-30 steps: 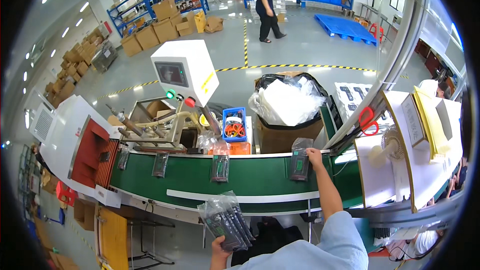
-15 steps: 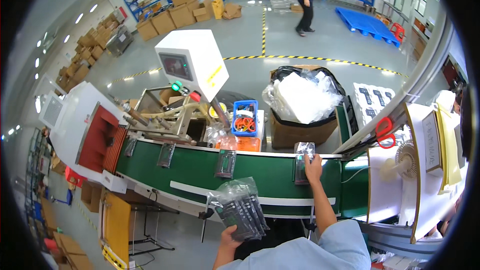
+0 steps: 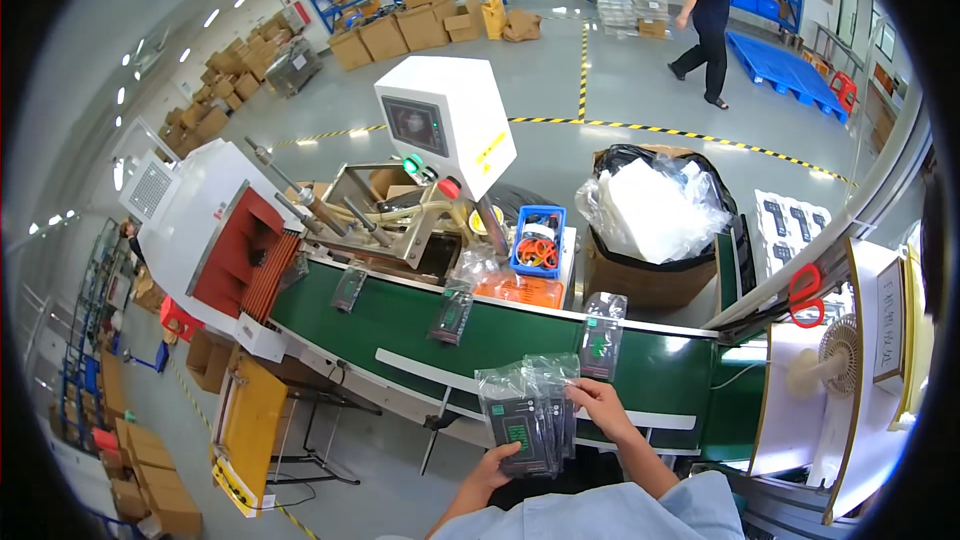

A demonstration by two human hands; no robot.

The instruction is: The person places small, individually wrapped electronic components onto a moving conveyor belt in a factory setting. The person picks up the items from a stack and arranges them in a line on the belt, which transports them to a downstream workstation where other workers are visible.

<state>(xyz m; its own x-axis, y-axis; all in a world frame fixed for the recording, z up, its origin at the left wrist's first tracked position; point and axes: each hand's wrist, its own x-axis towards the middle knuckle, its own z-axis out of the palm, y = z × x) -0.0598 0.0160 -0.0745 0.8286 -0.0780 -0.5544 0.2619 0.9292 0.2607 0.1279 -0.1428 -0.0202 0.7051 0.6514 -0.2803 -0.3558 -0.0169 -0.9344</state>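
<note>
My left hand (image 3: 491,466) grips the lower left edge of a stack of flat dark packages in clear plastic bags (image 3: 522,425), in front of the belt's near edge. The front package carries green markings, and loose film crinkles along the top. Fingers pinched, my right hand (image 3: 598,404) holds the upper right edge of the bagged packages; its fingertips are partly hidden. Just beyond it, a bagged package (image 3: 602,338) lies on the green conveyor belt (image 3: 520,342). More of the same kind lie leftward, including one near the middle (image 3: 452,316) and one farther left (image 3: 348,291).
A white machine with a red curtained opening (image 3: 240,260) stands at the belt's left end. Behind the belt are a control box (image 3: 445,125), a blue bin (image 3: 538,240) and a bag-lined carton (image 3: 650,275). A fan (image 3: 838,350) stands right. A person (image 3: 708,25) walks beyond.
My right hand has left the package on the belt and come back to the stack in my left hand. The view has shifted, and the walking person is nearer the blue pallet.
</note>
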